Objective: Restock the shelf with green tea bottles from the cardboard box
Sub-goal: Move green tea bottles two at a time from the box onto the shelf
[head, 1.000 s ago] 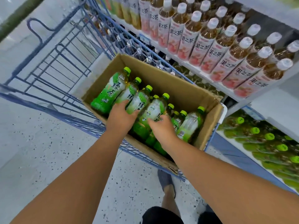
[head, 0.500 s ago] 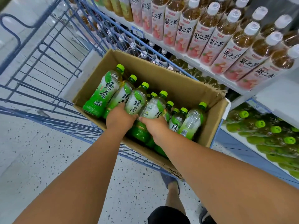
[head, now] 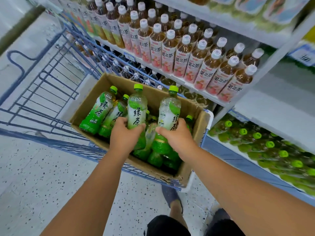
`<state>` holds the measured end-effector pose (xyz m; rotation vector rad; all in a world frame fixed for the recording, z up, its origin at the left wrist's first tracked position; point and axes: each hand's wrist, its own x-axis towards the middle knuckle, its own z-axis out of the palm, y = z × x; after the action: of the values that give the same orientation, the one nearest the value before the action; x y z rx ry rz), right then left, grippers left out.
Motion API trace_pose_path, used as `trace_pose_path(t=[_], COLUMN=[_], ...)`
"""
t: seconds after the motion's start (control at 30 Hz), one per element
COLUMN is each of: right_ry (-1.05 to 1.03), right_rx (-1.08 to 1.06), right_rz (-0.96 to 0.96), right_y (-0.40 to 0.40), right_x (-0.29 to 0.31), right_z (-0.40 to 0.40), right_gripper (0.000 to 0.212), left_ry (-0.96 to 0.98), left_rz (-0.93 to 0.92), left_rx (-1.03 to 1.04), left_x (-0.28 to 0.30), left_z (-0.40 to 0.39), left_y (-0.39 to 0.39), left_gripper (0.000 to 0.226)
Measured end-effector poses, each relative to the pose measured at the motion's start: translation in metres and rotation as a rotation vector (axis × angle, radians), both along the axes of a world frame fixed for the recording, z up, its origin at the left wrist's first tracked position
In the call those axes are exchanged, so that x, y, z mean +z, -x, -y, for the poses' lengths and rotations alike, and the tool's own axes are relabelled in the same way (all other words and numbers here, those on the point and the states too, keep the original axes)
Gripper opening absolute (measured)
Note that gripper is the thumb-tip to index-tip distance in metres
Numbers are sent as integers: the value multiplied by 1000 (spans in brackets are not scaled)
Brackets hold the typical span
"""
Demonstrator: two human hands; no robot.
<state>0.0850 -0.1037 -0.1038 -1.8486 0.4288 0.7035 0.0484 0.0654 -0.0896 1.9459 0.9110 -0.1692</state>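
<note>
An open cardboard box [head: 202,126] sits in a blue wire cart and holds several green tea bottles with green caps. My left hand [head: 123,134] grips one green tea bottle [head: 137,106] around its lower half, raised upright above the others. My right hand [head: 177,135] grips a second green tea bottle [head: 168,109] the same way, also lifted. Two more bottles [head: 100,109] lie tilted at the box's left side. The low shelf [head: 265,147] at the right holds rows of green-capped bottles.
The blue wire cart [head: 51,92] stretches to the left over speckled floor. Above the box, a shelf [head: 187,53] is packed with brown peach tea bottles with white caps. My feet and dark shorts show at the bottom edge.
Both hands closed around a bottle each and lifted them upright out of the pile. The camera view shifted a little to the right and up.
</note>
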Motion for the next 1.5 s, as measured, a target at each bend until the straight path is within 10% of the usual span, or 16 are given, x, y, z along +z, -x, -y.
trace_pose_path(t=[0.6, 1.5], right_ry=[-46, 164], right_rx=[-480, -762], right_rz=[321, 583], right_y=[14, -67], right_x=[46, -99], right_z=[283, 602], right_gripper=[55, 50], left_ry=[121, 201], left_rz=[188, 489], left_rx=[-192, -531], left_x=[54, -115], left_z=[287, 612], left_y=[-23, -147], left_gripper=[42, 56])
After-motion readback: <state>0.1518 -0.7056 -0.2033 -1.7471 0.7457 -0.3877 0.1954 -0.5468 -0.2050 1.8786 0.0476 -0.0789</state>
